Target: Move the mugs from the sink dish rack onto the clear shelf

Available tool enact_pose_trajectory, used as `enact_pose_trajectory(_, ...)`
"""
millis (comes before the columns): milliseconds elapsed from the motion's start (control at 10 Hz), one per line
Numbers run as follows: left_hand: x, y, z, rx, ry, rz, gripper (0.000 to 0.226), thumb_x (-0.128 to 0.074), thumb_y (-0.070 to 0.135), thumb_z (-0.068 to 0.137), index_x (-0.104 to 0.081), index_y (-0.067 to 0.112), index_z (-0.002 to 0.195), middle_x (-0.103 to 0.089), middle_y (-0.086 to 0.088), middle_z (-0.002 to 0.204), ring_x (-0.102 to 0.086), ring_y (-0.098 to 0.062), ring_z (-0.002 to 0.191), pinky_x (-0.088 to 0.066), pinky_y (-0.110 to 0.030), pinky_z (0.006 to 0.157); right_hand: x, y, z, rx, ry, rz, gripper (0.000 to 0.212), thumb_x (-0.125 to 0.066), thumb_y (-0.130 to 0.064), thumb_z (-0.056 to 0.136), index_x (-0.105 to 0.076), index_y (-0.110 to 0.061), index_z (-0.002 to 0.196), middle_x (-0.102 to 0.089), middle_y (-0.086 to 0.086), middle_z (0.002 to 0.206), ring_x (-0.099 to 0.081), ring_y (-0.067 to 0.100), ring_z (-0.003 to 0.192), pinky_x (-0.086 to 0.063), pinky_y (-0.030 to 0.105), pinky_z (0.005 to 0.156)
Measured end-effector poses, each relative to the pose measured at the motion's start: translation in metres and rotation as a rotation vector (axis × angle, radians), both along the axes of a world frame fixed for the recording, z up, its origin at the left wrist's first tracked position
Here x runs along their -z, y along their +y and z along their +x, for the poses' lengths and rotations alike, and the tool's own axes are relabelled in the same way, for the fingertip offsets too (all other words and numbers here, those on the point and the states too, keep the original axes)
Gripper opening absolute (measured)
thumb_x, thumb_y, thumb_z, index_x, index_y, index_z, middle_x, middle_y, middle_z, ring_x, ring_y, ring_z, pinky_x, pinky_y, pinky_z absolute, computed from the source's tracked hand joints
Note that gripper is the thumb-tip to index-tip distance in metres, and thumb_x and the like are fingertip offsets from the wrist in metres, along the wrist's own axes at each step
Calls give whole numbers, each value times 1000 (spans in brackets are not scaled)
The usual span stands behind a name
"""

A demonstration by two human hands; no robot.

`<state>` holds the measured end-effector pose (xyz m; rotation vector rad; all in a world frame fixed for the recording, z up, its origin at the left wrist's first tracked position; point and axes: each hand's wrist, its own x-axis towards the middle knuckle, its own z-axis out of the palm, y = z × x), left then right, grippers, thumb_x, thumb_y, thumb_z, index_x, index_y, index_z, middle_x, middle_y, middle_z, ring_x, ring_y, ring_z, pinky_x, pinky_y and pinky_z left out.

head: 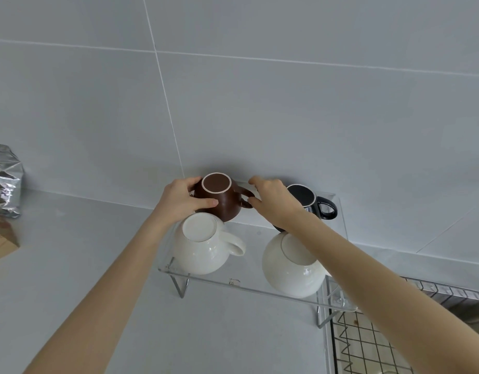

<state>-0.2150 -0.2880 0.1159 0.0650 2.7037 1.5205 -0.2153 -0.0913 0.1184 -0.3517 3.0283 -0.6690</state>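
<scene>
Left hand [183, 199] grips the brown mug [219, 197], right hand [270, 202] pinches its handle; white mugs [203, 244] crowd in front.

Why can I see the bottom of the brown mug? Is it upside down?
Yes, upside down. The brown mug shows its pale-ringed base on top, with its mouth facing down toward the clear shelf.

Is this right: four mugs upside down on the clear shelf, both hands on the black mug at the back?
Wrong mug. The head view shows both hands, left hand and right hand, on the brown mug at the back; the black mug is untouched. The rest holds.
</scene>
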Motion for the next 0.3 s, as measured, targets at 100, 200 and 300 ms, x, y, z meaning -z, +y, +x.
enact_pose_trajectory(100, -5, 8, 3, -25, 23, -24, 56, -81, 24, 58, -61, 20, 109, -64, 9, 96, -56, -14, 100, -39, -25, 86, -11, 5, 15, -33, 67, -111, 41, -50, -13, 89, -44, -6, 129, -60, 19, 122, -54, 36, 112, -46, 43, 93)
enact_pose_trajectory(200, -9, 21, 10, -49, 108, -62, 50, -76, 18, 67, -58, 17, 114, -59, 6, 102, -51, -11, 96, -30, -12, 76, -17, 18, 48, -72, 131, -239, 37, -52, -11, 89, -49, -8, 126, -63, 14, 118, -58, 23, 100, -43, 26, 86)
enact_pose_trajectory(300, -14, 36, 23, -72, 198, -95, 46, -74, 14, 69, -58, 13, 113, -54, 5, 101, -48, -11, 93, -28, -10, 70, -19, 36, 111, -125, 132, -443, 30, -54, -24, 87, -57, -23, 117, -67, -8, 101, -56, 1, 90, -41, 13, 79)
